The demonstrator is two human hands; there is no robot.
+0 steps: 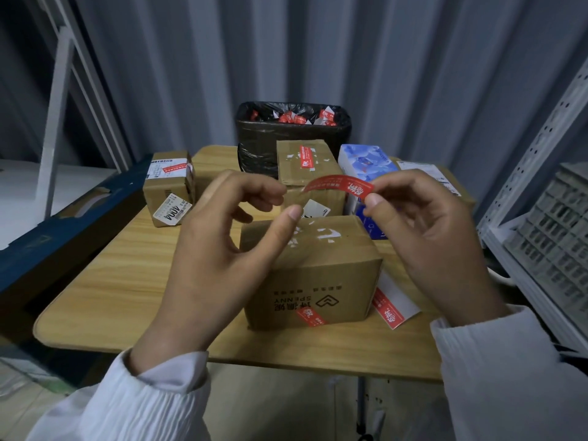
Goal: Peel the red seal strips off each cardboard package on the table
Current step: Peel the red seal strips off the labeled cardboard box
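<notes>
Remote log, head view.

- Right hand (423,224), centre right: thumb and forefinger pinch the right end of a loose red strip (337,184), which arches in the air above the boxes.
- Left hand (216,249), centre left: fingers loosely curled, thumb held apart from them, pinching nothing. The strip's left end sits just beside its fingertips; I cannot tell if they touch.
- Near box (318,268), directly under the hands: top shows white torn patches and no red, so I judge the top seal is off. A short front seal (310,316) is on its lower front face, not yet peeled.
- Flat package (397,300), just right of the near box: red seal on its edge, unpeeled.
- Back box (305,167), upper centre: red seal across its top.
- Left box (168,192), upper left of the table (127,281): red seal on top.
- Lined bin (292,135) behind the back box holds many red scraps.

Judgement: one strip is in hand awaiting the bin, and at least four seals are left. Mid-task.
</notes>
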